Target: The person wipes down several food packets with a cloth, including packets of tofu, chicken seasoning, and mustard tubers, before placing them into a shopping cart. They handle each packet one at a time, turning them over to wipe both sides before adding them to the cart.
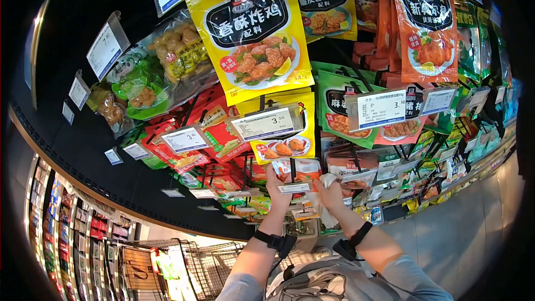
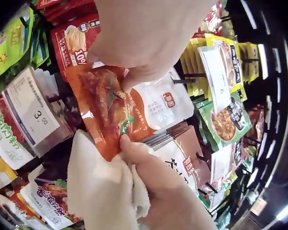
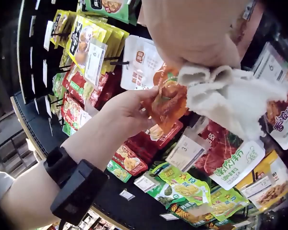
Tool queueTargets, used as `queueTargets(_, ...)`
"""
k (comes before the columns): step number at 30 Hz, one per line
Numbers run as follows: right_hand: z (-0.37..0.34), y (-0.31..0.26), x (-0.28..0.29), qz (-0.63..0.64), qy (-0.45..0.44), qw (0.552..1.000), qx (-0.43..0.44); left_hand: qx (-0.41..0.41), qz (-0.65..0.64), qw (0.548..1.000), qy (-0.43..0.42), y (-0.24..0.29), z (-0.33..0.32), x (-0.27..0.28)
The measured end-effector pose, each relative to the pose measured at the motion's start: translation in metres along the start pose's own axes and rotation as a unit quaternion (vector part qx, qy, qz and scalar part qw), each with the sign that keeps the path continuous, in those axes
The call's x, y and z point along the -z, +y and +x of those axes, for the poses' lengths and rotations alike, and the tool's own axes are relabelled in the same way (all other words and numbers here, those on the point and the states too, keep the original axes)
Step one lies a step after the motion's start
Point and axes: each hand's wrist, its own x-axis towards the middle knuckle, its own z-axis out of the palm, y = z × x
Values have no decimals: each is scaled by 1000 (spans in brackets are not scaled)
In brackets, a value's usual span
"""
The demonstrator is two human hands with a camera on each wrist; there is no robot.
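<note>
Your left hand [image 3: 127,112] pinches the orange-and-white packet [image 2: 108,105] between your two hands, while your right hand [image 2: 165,187] grips a bunched white cloth [image 2: 103,184] with its thumb against the packet's edge. If a loose fold slides between your right fingers and the slick-looking film, the packet may slip or twist towards your left hand. Mind the price tag [image 1: 294,188] between your hands and the brown packets [image 2: 192,151] just beside your right, since a sideways tug could catch them.
</note>
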Motion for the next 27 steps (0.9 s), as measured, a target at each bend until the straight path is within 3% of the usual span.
queueTargets(3, 9, 23, -1, 6, 23, 999, 43, -22, 16, 1000, 11, -5, -1, -2)
queueTargets(5, 3, 27, 6, 14, -26, 999, -43, 46, -64, 997, 7, 2, -5, -2)
queueTargets(9, -29, 22, 29, 52, -61, 997, -3, 53, -30, 998, 7, -17, -20, 12)
queueTargets(11, -41, 12, 46, 79, -145, 986, -20, 52, -66, 996, -35, -28, -24, 20)
queueTargets(12, -46, 10, 49, 79, -154, 985, -18, 98, 103, 989, -45, 16, -26, 27)
queueTargets(14, -54, 5, 54, 85, -147, 982, -81, 103, 78, 991, -36, 31, -34, 35)
queueTargets(17, -69, -13, 56, 90, -196, 973, -84, 133, 39, 990, -6, 19, -58, 50)
queueTargets(19, -78, 2, 50, 111, -249, 956, -106, 125, 86, 988, -11, 17, -80, 72)
queueTargets(21, -89, 2, 42, 112, -243, 951, -154, 119, 58, 991, -5, 25, -108, 99)
queueTargets(23, -100, 20, 31, 68, -261, 950, -158, 199, -10, 980, -28, 49, -136, 135)
queueTargets(24, -106, 26, 23, 76, -262, 949, -158, 250, 40, 966, -58, 64, -146, 158)
queueTargets(27, -130, 10, -14, 82, -336, 925, -157, 253, 19, 967, -14, 64, -209, 222)
